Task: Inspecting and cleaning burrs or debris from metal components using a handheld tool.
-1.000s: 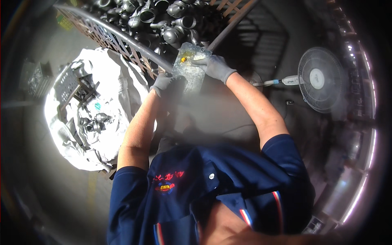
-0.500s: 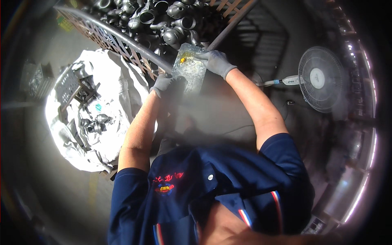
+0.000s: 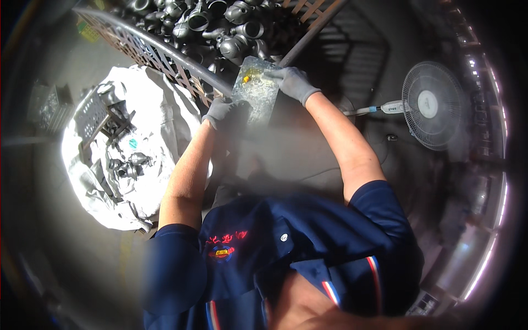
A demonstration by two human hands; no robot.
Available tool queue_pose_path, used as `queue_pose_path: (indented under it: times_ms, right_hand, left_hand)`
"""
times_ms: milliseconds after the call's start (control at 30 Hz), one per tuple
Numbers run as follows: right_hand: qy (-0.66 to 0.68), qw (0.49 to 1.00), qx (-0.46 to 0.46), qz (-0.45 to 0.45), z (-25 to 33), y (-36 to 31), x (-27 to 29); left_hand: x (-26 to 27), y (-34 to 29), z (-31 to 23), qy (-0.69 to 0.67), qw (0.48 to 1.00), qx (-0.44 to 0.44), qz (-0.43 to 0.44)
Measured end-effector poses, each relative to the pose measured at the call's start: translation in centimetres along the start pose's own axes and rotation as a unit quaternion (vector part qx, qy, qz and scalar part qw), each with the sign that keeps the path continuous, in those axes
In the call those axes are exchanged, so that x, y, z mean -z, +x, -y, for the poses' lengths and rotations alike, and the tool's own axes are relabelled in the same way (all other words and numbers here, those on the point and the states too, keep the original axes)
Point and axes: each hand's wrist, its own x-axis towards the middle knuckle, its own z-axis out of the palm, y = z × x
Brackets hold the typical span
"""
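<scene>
Both my hands wear grey gloves and work at a worn grey plate beside the corner of a slatted crate. My left hand is closed at the plate's left edge. Dark shadow blurs what its fingers hold. On the other side, my right hand reaches over the plate's upper right edge with its fingers bent together. Whatever they grip is too small to make out. A small yellow-orange piece lies on the plate between the hands, touched by neither.
The slatted crate ahead is heaped with dark rounded hollow parts. To the left, a large white sack holds several dark parts. A standing fan is at the right, with a cable on the floor.
My right hand has shifted very slightly to the right. Left hand, plate and yellow-orange piece stay almost where they were.
</scene>
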Motion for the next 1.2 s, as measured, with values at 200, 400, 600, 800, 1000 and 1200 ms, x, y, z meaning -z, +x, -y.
queue_pose_path:
  times_ms: [200,400,600,800,1000,1200]
  right_hand:
    - [-0.034,0.999,0.006,-0.003,-0.1,0.7,0.8]
    - [0.098,0.994,-0.044,-0.035,-0.9,2.3,0.5]
    - [-0.07,0.992,0.101,-0.036,-2.3,1.8,-0.7]
    - [0.014,0.997,-0.059,0.038,-0.4,1.1,1.4]
    - [0.027,0.999,0.032,-0.028,-0.2,-0.7,-0.8]
    - [0.047,0.999,0.024,-0.01,1.5,-2.4,-0.6]
  left_hand:
    - [0.2,0.0,0.4,0.016,1.0,-0.007,0.008]
    - [0.2,0.3,0.7,0.036,0.999,-0.014,-0.001]
    - [-0.3,-1.1,-0.8,0.01,1.0,-0.002,0.015]
    - [-0.3,-1.1,-1.3,0.039,0.999,-0.006,0.004]
    - [-0.1,-0.5,-0.2,-0.008,1.0,-0.028,0.005]
    - [-0.2,-0.8,-0.8,-0.029,0.998,0.04,0.044]
